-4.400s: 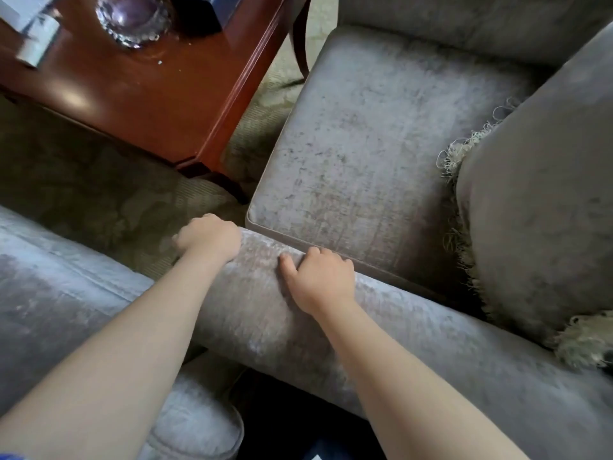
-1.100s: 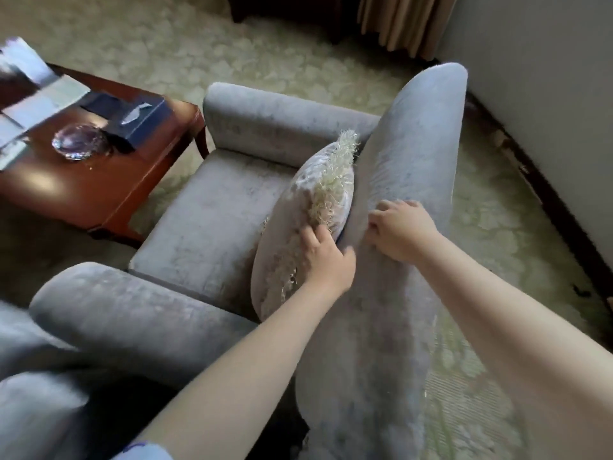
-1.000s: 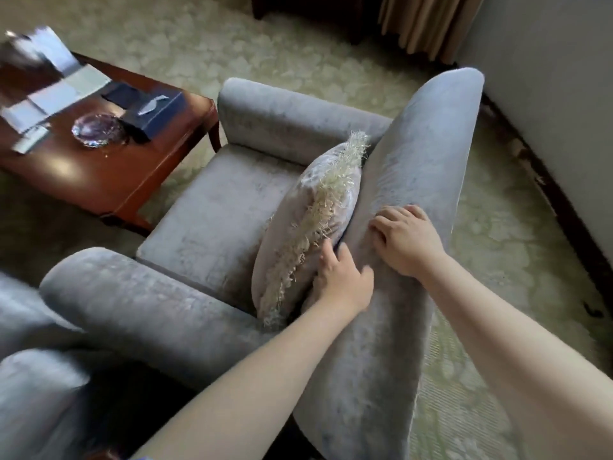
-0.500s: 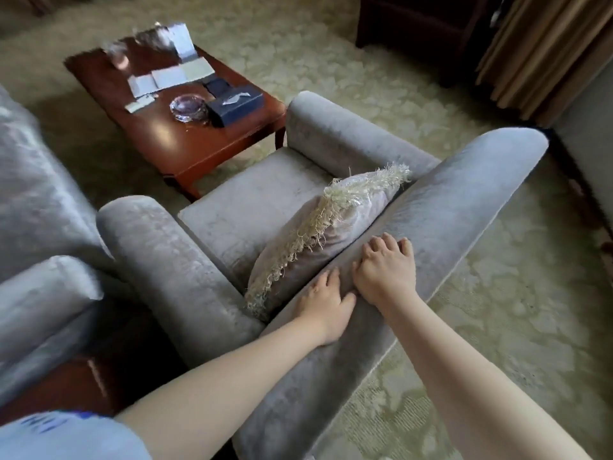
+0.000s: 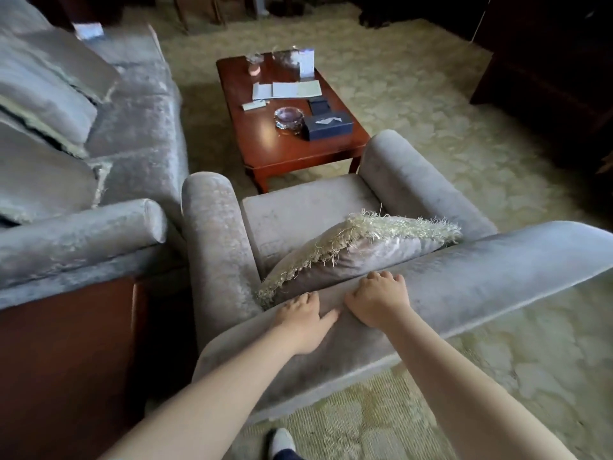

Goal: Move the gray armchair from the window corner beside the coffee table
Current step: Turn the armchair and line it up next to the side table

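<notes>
Placement is the step in hand, by my reading: the gray armchair [image 5: 308, 207] stands on the patterned carpet [image 5: 431, 94] with the front of its seat just beside the near end of the coffee table surface [image 5: 262, 144], and its left arm close alongside the rolled arm of the sofa [image 5: 132, 134]. The person stands behind the chair with both hands on the top of the backrest. The left hand [image 5: 303, 322] lies mostly flat on the velvet, thumb stretched out toward the other hand and fingertips dipping over the front edge by the fringed cushion [image 5: 365, 250]; it presses rather than grips. The right hand [image 5: 376, 302] sits just beside it, its fingers [image 5: 384, 278] curled over the crest of the backrest in a light hold. The carrying part looks largely done, since the chair faces the surface squarely enough and no corner or window is near it. What remains is probably a small squaring nudge or simply letting go. Any further push calls for care: the near corner leg of the surface is very close to the chair's right arm, and a glass dish [image 5: 288, 117], a dark tissue box [image 5: 328, 127] and loose papers [image 5: 287, 89] could be jolted. The cushion, leaning against the backrest, may want straightening.
</notes>
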### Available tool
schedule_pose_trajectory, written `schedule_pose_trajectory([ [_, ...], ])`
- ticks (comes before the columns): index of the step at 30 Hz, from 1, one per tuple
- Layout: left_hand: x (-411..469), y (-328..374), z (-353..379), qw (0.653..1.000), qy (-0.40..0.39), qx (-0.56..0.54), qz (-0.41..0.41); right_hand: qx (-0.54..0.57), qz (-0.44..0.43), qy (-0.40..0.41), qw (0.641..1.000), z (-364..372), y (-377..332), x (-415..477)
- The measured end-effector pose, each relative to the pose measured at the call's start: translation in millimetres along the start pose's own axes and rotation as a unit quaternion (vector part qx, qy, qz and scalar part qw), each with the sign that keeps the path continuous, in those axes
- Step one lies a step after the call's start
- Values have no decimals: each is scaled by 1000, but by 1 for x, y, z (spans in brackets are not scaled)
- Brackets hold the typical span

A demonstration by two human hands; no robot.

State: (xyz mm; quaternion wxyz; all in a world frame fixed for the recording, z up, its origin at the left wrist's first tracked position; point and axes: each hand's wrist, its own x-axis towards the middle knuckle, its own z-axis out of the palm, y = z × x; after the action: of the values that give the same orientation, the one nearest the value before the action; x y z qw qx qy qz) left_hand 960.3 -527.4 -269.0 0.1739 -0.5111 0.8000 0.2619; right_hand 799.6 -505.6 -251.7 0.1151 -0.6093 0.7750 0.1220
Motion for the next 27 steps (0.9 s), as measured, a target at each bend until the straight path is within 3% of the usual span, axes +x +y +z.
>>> schedule_pose_trajectory([
  [3,5,7,-3,999,-25,5,-23,13,-71,-7,997,-4,24,3],
  [5,7,21,-4,996,-23,-7,-85,45,-125,-12,991,-6,46,8],
  [7,13,43,-6,989,12,-27,-143,70,-159,-10,985,-6,70,15],
  [12,31,111,-7,984,82,-5,-157,63,-183,-11,981,-7,126,33],
  [21,49,144,-21,969,25,-73,-237,-19,-136,-190,972,-15,164,86],
  [27,69,139,-28,943,33,-124,-308,38,-104,-202,973,-5,161,114],
])
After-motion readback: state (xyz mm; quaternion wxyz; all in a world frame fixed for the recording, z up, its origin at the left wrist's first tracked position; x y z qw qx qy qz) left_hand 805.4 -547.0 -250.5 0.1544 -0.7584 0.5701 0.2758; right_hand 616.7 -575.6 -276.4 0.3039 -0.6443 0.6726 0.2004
